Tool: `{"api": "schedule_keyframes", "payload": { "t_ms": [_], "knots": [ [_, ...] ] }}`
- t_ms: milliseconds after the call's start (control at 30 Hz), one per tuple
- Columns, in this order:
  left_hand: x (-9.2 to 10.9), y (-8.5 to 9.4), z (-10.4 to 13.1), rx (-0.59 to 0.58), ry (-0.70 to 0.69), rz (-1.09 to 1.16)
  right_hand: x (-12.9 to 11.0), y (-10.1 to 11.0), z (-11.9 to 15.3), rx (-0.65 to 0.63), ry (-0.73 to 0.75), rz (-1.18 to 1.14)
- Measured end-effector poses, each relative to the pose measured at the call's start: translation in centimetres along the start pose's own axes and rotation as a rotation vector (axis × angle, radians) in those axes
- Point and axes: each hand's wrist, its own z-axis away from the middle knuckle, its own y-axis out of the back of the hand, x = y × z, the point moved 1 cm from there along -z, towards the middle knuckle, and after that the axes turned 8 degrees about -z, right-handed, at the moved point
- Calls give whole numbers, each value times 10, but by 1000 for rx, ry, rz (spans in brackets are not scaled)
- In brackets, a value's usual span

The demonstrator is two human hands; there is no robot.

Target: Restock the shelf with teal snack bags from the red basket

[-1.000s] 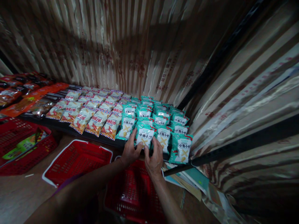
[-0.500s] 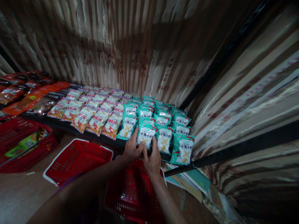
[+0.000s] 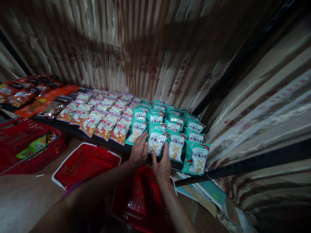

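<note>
In the head view, a teal and white snack bag (image 3: 156,142) stands at the front edge of the shelf, among several bags of the same kind. My right hand (image 3: 162,165) grips its lower right, thumb on the front and fingers along the side. On its left, my left hand (image 3: 139,151) lies with fingers stretched out, against the neighbouring teal snack bag (image 3: 136,129), holding nothing that I can see. Another teal snack bag (image 3: 176,147) leans just right of my right hand.
Orange and white snack bags (image 3: 103,124) line the shelf to the left, with dark and orange packets (image 3: 21,94) beyond. Below are an inner red basket (image 3: 143,194), a white-rimmed red basket (image 3: 89,165) and one with green packets (image 3: 58,149). A dark shelf bar (image 3: 262,158) crosses on the right.
My left hand has shifted off the front of the middle bag toward the bag on its left, and its thumb has drawn away. The right hand stays at the bag. The view has turned slightly left.
</note>
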Motion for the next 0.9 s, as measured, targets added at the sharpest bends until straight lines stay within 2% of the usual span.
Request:
{"api": "schedule_keyframes", "payload": {
  "t_ms": [100,200,433,633,800,900],
  "knots": [
    [-4,5,-5,19,-73,-158,-1,0,0,6,-9,0],
    [-7,7,-7,-7,-37,-277,-1,0,0,-14,-1,12],
    [-14,6,-7,14,-79,-355,0,0,0,-24,12,15],
    [-6,5,-1,24,-201,-173,0,1,0,-31,-46,-23],
    [12,0,13,-26,-86,21,-3,8,-2,-11,-54,-91],
    [15,-3,16,-11,30,130,-6,13,-3,10,-60,-108]
  ]
}}
